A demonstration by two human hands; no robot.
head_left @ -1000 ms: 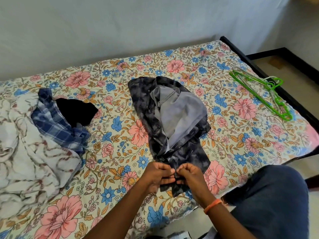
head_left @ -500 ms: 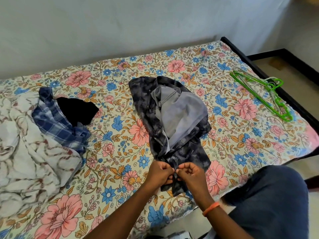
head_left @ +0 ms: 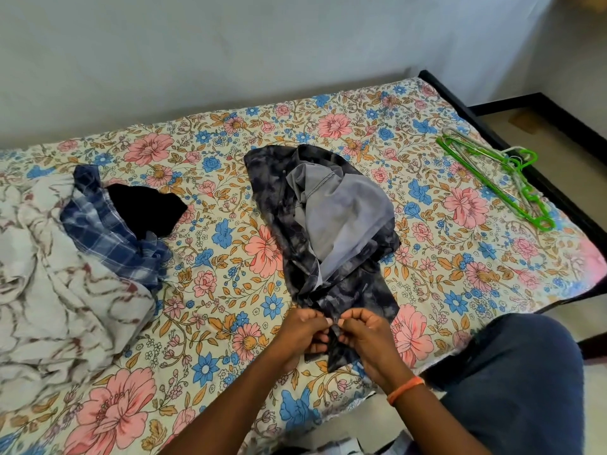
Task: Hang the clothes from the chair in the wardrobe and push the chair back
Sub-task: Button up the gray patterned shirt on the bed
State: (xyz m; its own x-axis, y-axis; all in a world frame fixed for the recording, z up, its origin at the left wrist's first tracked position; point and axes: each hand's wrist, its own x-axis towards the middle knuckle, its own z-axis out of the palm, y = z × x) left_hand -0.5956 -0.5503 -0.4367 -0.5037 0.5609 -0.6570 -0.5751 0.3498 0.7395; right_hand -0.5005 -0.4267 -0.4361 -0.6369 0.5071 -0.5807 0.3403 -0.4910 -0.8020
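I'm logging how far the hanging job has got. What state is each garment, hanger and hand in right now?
Dark patterned shirt: lying crumpled on the bed, inside partly showing, near edge pinched by both hands.
Checked shirt: bunched, unhung.
Black garment: crumpled beside the checked shirt.
White patterned cloth: rumpled heap.
Green hangers: lying stacked on the bed, bare.
Left hand: pinching the shirt.
Right hand: pinching the shirt.

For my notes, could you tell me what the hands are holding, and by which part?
Both the left hand and right hand pinch the dark patterned shirt at its near edge.
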